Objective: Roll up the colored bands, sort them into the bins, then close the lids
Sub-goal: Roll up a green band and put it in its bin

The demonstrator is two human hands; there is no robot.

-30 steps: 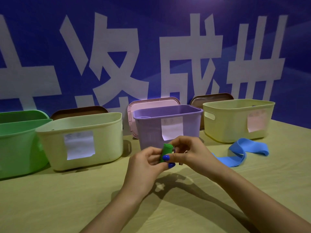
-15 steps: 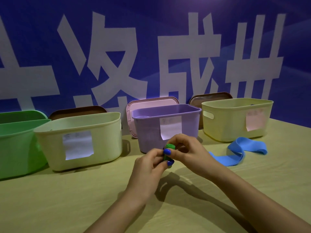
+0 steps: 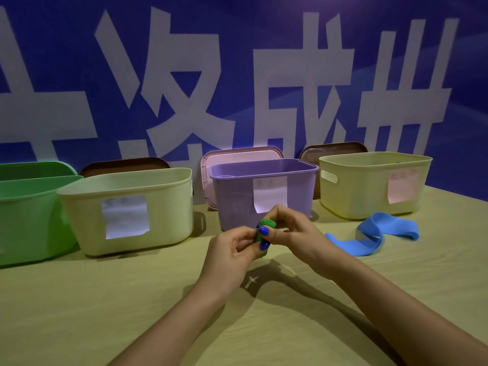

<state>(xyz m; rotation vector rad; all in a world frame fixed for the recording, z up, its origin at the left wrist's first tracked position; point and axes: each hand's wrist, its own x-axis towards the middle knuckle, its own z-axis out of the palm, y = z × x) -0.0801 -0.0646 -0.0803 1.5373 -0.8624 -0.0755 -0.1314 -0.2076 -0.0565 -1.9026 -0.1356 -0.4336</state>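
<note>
Four bins line the surface (image 3: pixel 105 299) — green bin (image 3: pixel 29 217), pale bin (image 3: pixel 126 210), purple bin (image 3: pixel 264 191), yellow bin (image 3: pixel 369 180) — and before the purple one my left hand (image 3: pixel 232 249) and right hand (image 3: pixel 295 228) pinch the rolled green band (image 3: pixel 265 228), the blue band (image 3: pixel 369 233) lying unrolled farther right.

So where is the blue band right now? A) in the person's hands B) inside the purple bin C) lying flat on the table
C: the blue band lies unrolled on the table, in front of the yellow bin, while both hands hold the green roll.
</note>
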